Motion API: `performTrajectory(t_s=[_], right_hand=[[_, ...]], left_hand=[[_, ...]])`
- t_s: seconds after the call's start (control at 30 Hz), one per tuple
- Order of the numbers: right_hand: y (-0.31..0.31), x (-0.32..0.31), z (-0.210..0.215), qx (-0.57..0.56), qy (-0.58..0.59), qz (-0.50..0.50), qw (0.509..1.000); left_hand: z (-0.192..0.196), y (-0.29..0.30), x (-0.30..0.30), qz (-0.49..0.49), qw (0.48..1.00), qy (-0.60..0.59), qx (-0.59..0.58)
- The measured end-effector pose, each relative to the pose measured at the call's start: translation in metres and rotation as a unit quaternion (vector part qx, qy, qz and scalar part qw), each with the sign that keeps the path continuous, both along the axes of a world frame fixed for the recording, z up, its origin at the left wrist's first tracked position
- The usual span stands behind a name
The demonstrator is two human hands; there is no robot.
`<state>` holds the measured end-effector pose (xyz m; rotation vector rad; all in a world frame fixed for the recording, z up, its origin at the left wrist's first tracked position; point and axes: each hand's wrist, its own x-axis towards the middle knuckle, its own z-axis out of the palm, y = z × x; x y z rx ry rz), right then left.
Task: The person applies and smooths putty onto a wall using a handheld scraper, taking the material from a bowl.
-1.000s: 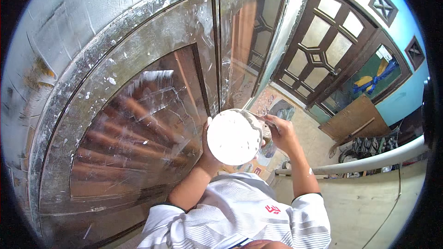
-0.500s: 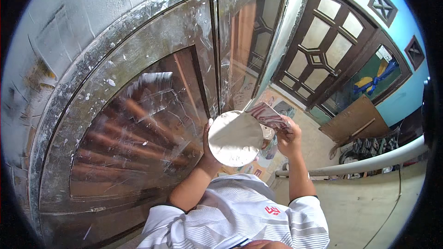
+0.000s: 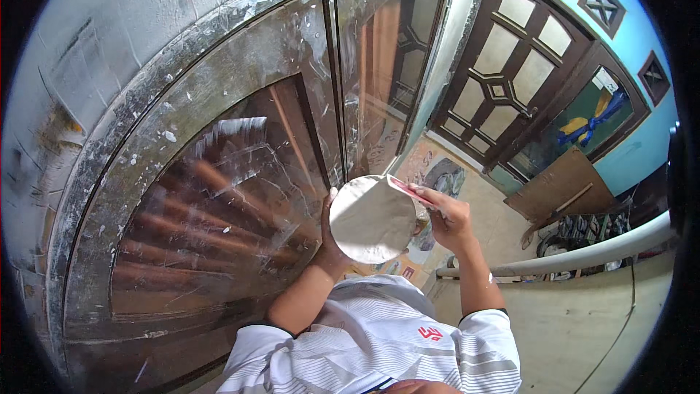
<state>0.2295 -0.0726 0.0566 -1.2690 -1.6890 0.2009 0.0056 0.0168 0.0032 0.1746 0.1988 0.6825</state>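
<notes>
Holding a round white putty-coated plate [image 3: 372, 220] from behind, the left hand [image 3: 329, 237] has its grip clamped on it at chest height. The right hand [image 3: 448, 217] grips a flat red-handled scraper [image 3: 410, 191] touching the plate's upper edge, before a putty-smeared brown wooden door [image 3: 219, 175].

Tiled floor [image 3: 503, 226] far below; brown board [image 3: 558, 190] flat on it, dark clutter [image 3: 583, 230] beside — poss. tools, unclear.
</notes>
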Motion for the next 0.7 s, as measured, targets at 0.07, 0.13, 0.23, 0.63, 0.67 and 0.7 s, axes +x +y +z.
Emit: performTrajectory(t_s=[0.07, 0.13, 0.23, 0.63, 0.67, 0.7], right_hand=[[0.001, 0.002, 0.0, -0.042, -0.016, -0.004, 0.999], [0.006, 0.015, -0.017, -0.088, -0.006, -0.005, 0.996], [0.011, 0.025, -0.029, -0.073, 0.089, -0.015, 0.993], [0.006, 0.01, -0.025, 0.022, 0.177, 0.048, 0.983], [0.004, 0.013, -0.029, -0.003, 0.203, 0.05, 0.978], [0.002, 0.013, -0.03, -0.03, 0.23, 0.052, 0.971]], left_hand=[[0.009, -0.002, 0.003, -0.036, 0.996, -0.057, -0.051], [0.027, -0.004, 0.005, -0.097, 0.987, -0.126, 0.01], [0.029, -0.005, 0.01, -0.152, 0.966, -0.205, 0.047], [-0.004, -0.002, 0.011, -0.079, 0.986, -0.148, -0.014], [-0.005, -0.001, 0.011, -0.077, 0.986, -0.147, -0.02], [-0.004, -0.002, 0.01, -0.074, 0.986, -0.144, -0.026]])
